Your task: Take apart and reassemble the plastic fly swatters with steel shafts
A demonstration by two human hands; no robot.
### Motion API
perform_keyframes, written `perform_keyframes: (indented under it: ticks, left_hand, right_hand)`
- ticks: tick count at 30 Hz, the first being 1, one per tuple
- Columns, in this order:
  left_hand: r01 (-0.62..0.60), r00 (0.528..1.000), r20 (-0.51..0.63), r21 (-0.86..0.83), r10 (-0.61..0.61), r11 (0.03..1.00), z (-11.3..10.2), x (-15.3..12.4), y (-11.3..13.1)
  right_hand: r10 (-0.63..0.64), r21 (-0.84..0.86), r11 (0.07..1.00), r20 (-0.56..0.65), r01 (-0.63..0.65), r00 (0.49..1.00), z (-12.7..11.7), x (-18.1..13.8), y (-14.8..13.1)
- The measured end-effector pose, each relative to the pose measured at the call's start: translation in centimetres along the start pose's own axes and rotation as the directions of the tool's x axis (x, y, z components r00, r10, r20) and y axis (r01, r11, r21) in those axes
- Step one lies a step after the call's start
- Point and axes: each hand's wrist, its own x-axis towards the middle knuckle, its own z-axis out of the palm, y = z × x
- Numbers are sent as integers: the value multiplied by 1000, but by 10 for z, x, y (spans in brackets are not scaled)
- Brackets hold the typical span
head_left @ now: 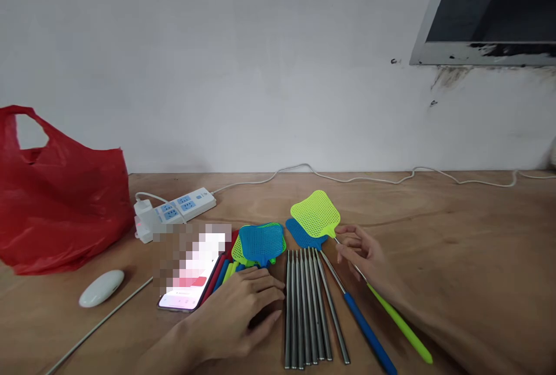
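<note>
My right hand (362,253) pinches the thin metal shaft of a yellow-green fly swatter (316,213), just below its mesh head. Its yellow-green grip (402,323) slants down to the right. Partly under it lies a blue fly swatter (367,328), its head overlapped by the yellow-green one. My left hand (243,311) rests palm down, fingers stretched out, beside a row of metal rods (306,311). Just beyond its fingers are a blue swatter head (262,243) and a yellow-green one beneath. Several coloured grips (226,274) show partly behind this hand.
Left of my left hand lies a phone (186,282) with a lit screen, partly blurred out. Farther left are a white oval object (102,288) and a red plastic bag (65,207). A white power strip (186,207) trails a cable along the wall.
</note>
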Motion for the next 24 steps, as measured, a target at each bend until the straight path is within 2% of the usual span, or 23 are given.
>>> perform_keyframes:
  ticks: [4, 10, 15, 18, 21, 24]
  left_hand:
    - [-4, 1000, -6, -12, 4, 1000, 1, -1, -1]
    - [27, 998, -59, 22, -25, 999, 1, 0, -1]
    - [70, 980, -189, 17, -66, 997, 1, -2, -4]
    - [91, 937, -337, -21, -92, 996, 2, -3, -6]
    - [148, 857, -489, -75, -166, 986, 1, -2, -8]
    - [255, 780, -553, -146, -292, 956, -1, -2, -9]
  right_hand:
    - [174, 104, 978, 57, -179, 983, 0, 4, -1]
    - [280, 193, 930, 185, -314, 942, -2, 7, -3]
    - [331, 271, 861, 343, -430, 879, -8, 6, -10]
    - [329, 276, 836, 438, -473, 837, -8, 6, -7]
    - [303, 261, 830, 533, -493, 790, -4, 4, -1]
    - [262, 254, 836, 593, -486, 761, 1, 0, 1]
